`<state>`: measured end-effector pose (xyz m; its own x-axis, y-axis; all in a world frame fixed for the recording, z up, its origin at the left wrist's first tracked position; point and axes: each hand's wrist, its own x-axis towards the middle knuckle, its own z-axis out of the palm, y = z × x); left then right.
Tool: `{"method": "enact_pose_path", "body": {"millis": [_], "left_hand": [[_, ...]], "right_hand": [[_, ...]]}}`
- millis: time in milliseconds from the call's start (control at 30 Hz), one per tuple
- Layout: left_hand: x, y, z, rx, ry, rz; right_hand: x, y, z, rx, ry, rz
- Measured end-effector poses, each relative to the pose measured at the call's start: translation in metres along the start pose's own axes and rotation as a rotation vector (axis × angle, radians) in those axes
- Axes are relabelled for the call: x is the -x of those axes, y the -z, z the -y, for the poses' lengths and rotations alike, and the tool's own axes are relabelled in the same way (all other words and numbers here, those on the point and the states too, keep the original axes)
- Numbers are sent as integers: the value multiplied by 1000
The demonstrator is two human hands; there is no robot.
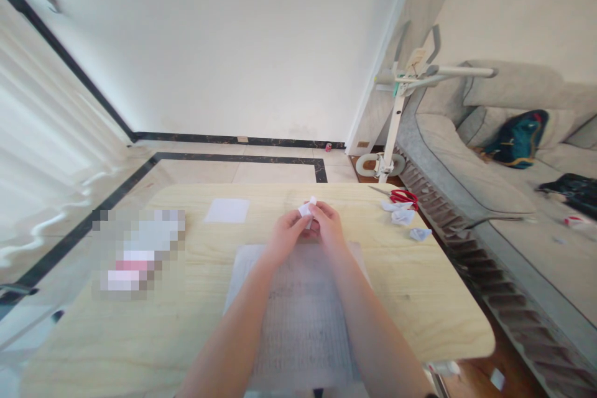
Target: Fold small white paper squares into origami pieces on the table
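Both hands meet over the far edge of a large printed sheet on the wooden table. Between my left hand and my right hand is a small piece of folded white paper, pinched by the fingertips of both. Its upper end sticks up above the fingers, while its lower part is partly hidden by them. A flat white paper sheet lies to the left of my hands. To the right are several crumpled or folded white paper pieces beside red-handled scissors.
The light wooden table has rounded corners. A blurred-out item lies at its left side. Beyond the right edge stand a grey sofa and a white exercise machine. A white wall rises behind the table.
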<state>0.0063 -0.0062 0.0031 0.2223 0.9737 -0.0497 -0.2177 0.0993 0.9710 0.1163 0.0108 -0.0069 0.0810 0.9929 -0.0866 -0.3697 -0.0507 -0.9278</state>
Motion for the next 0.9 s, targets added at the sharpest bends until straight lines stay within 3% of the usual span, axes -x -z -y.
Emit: {"method": "enact_pose_path", "body": {"millis": [167, 400, 633, 900], "left_hand": [[0, 0, 0, -27, -26, -10], [1, -1, -3, -89, -67, -44], [-1, -2, 1, -10, -37, -68], [-2, -2, 1, -31, -41, -48]], "right_hand": [[1, -1, 2, -9, -3, 9], [-2, 4, -2, 77, 96, 21], [-2, 4, -2, 58, 45, 45], [-1, 4, 1, 99, 103, 5]]}}
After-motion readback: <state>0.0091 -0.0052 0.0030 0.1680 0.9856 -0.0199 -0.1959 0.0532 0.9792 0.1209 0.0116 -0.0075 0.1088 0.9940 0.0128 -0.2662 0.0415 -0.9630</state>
